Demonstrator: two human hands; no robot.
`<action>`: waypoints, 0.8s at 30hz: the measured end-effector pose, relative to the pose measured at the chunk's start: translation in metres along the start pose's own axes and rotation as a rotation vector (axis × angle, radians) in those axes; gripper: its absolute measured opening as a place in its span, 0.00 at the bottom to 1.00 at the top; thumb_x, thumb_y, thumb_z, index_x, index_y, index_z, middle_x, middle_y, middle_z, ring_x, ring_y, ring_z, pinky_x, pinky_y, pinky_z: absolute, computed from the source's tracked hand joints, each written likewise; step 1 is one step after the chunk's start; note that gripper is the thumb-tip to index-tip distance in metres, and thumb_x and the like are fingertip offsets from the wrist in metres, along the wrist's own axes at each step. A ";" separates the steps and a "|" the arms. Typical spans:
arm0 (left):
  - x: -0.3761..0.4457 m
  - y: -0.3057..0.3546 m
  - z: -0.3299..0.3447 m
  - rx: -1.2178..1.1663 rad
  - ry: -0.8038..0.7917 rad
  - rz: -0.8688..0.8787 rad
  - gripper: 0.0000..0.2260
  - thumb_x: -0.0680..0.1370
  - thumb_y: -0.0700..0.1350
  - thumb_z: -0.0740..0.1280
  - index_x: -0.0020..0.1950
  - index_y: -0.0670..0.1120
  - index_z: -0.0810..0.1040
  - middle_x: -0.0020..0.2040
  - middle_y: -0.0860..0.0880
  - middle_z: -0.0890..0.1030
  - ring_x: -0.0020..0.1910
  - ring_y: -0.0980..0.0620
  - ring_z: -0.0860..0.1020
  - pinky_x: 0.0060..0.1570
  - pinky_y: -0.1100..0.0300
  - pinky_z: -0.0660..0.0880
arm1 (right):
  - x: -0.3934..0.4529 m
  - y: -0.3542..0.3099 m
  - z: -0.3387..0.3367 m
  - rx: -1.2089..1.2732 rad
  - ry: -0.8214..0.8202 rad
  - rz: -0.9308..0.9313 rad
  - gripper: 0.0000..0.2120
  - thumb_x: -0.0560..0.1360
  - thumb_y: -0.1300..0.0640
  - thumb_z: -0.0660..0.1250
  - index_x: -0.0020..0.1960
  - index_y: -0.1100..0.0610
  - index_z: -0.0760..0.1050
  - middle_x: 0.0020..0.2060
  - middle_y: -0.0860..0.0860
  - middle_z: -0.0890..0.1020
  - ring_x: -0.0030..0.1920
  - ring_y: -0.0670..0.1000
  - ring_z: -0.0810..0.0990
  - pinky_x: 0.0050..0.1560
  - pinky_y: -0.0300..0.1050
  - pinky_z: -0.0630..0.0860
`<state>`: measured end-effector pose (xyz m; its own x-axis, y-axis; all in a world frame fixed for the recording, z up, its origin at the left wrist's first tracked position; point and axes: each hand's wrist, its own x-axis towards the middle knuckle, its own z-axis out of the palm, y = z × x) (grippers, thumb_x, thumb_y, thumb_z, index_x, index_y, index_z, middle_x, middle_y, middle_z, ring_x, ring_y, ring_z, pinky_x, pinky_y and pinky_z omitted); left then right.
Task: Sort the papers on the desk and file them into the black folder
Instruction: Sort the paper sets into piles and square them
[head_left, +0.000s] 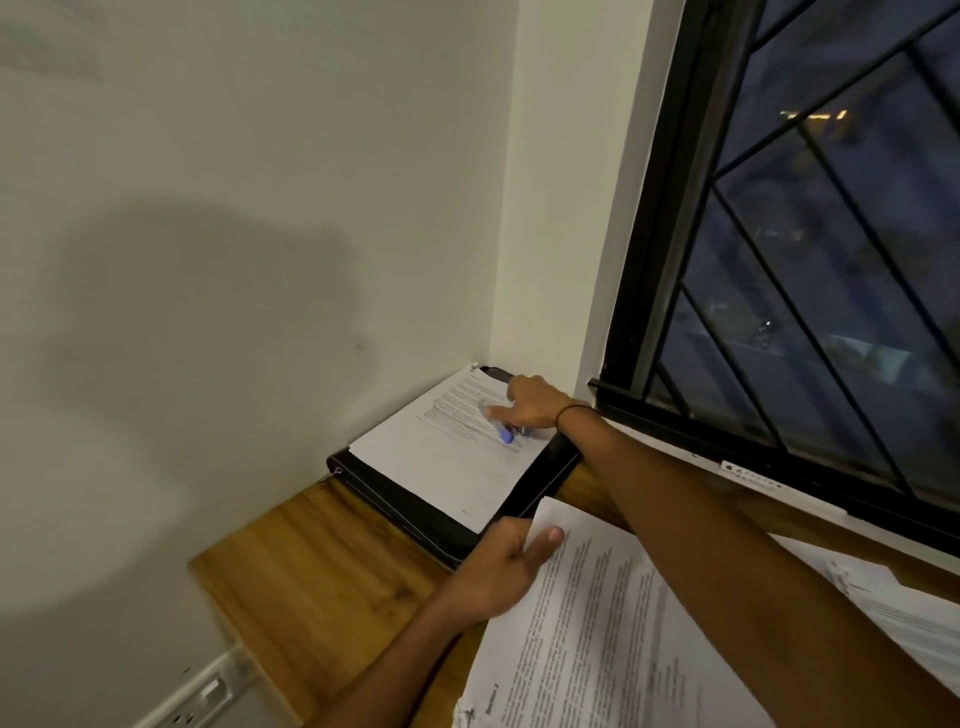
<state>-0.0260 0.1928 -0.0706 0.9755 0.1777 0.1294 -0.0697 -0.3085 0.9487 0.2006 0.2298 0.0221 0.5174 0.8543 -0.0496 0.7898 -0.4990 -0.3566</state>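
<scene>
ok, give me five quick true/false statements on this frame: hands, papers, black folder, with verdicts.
1. The black folder lies in the desk's far corner, by the wall and window. True.
2. The right hand rests on the sheet lying on the folder. True.
3. The left hand is empty. False: its fingers hold the top edge of a stapled paper packet.
4. A blue object sits on the sheet beside the right hand. True; it is too blurred to identify.
5. The desk is white plastic. False: it is brown wood.
</scene>
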 end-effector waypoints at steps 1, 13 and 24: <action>0.001 -0.001 0.000 -0.002 -0.001 0.002 0.23 0.85 0.60 0.58 0.56 0.41 0.80 0.49 0.41 0.85 0.45 0.42 0.86 0.48 0.43 0.82 | 0.008 -0.003 0.006 -0.043 -0.019 -0.009 0.17 0.77 0.38 0.70 0.49 0.52 0.78 0.40 0.49 0.81 0.44 0.51 0.80 0.45 0.44 0.76; 0.002 0.005 -0.005 -0.072 -0.025 -0.063 0.22 0.85 0.57 0.59 0.58 0.39 0.81 0.53 0.40 0.85 0.48 0.44 0.86 0.50 0.51 0.82 | -0.051 0.004 -0.032 0.759 -0.079 0.117 0.06 0.81 0.61 0.69 0.52 0.63 0.73 0.50 0.59 0.86 0.49 0.54 0.86 0.53 0.51 0.85; -0.003 0.021 0.001 -0.075 0.084 -0.018 0.18 0.86 0.53 0.58 0.55 0.43 0.83 0.50 0.44 0.87 0.49 0.45 0.87 0.53 0.46 0.83 | -0.191 -0.006 -0.047 1.051 0.214 0.301 0.12 0.86 0.58 0.59 0.67 0.61 0.67 0.39 0.57 0.75 0.31 0.51 0.77 0.31 0.46 0.78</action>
<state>-0.0297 0.1846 -0.0513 0.9562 0.2610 0.1328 -0.0707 -0.2341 0.9696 0.1129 0.0631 0.0780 0.7671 0.6258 -0.1411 0.0030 -0.2234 -0.9747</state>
